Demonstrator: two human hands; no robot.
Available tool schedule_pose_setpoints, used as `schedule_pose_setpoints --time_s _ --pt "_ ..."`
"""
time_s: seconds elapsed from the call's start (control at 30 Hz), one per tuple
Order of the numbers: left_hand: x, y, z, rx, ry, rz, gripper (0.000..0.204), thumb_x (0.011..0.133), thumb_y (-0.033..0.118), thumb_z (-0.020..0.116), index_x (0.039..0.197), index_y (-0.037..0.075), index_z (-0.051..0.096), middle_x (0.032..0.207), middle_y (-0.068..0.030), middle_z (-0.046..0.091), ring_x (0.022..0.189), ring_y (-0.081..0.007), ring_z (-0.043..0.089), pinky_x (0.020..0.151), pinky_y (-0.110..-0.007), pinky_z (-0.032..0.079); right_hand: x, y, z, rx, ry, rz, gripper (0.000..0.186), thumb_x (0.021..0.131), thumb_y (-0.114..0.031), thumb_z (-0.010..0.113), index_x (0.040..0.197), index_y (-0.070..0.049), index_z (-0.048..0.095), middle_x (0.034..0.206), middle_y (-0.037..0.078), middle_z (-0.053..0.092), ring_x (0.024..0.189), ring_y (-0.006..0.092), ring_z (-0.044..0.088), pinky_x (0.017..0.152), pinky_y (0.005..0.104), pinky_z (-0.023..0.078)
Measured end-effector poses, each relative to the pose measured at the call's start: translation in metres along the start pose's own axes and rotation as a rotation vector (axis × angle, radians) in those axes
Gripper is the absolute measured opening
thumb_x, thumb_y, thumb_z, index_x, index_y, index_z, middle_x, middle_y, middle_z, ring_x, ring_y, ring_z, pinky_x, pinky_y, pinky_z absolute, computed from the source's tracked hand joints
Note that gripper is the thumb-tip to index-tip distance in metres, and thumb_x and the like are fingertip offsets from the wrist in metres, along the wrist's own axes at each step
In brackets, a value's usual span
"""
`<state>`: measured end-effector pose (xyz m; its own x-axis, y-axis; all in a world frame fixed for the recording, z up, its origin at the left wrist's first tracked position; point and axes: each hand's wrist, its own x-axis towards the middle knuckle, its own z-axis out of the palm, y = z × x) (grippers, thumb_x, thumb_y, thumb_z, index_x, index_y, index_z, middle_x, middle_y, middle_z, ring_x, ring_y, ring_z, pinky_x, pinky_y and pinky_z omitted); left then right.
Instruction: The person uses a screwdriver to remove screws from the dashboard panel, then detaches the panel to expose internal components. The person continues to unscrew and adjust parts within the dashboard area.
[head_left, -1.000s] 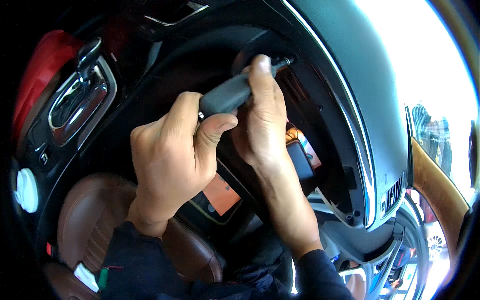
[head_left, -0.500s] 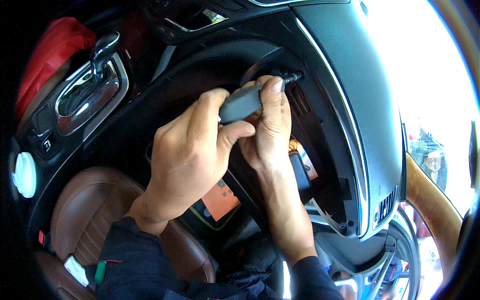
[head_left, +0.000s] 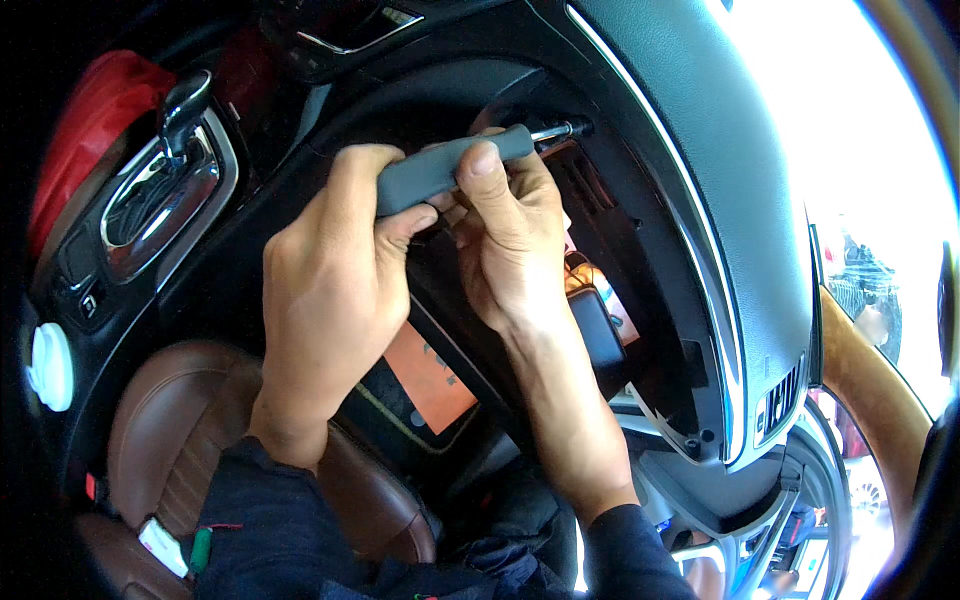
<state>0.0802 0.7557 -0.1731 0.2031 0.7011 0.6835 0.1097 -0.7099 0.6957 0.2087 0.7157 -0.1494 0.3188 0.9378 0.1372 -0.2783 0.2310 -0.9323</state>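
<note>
Two hands — a left hand (head_left: 330,290) and a right hand (head_left: 510,230); one grey screwdriver (head_left: 450,170); one brown seat (head_left: 190,430); one shiny gear stick (head_left: 183,105); one white round cap (head_left: 50,367); one orange card (head_left: 430,375); one air vent (head_left: 778,410) — and one red cloth (head_left: 90,130)

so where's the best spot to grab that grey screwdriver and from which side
Grip the thick grey handle of the screwdriver, coming from its rear end on the left. Its slim metal shaft points right into the open dashboard cavity, so only the handle is free. The left hand wraps it while the right hand steadies it.
</note>
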Motion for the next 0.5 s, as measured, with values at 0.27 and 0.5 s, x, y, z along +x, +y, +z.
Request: schedule_pose_setpoints --time_s 0.27,0.5 --pt "0.005 0.002 -0.019 0.003 -0.219 -0.183 0.039 0.089 0.039 0.056 0.088 0.000 0.057 0.062 -0.0090 0.057 0.052 -0.0175 0.059 0.045 -0.027 0.042 -0.002 -0.004 -0.001 0.236 -0.161 0.025 0.034 0.088 -0.003 0.058 0.118 -0.003 0.042 0.114 0.021 0.059 0.109 0.0310 0.058 0.092 0.0406 0.050" --pt "-0.004 0.013 -0.018 -0.069 0.001 0.018 0.029 0.086 0.022 0.064 0.103 -0.001 0.058 0.078 -0.0118 0.060 0.067 -0.0193 0.060 0.055 -0.029 0.043 -0.004 -0.009 -0.009 0.043 -0.099 -0.015 0.038 0.085 -0.031 0.067 0.101 -0.002 0.049 0.094 0.012 0.062 0.091 0.0176 0.063 0.081 0.0327 0.054"
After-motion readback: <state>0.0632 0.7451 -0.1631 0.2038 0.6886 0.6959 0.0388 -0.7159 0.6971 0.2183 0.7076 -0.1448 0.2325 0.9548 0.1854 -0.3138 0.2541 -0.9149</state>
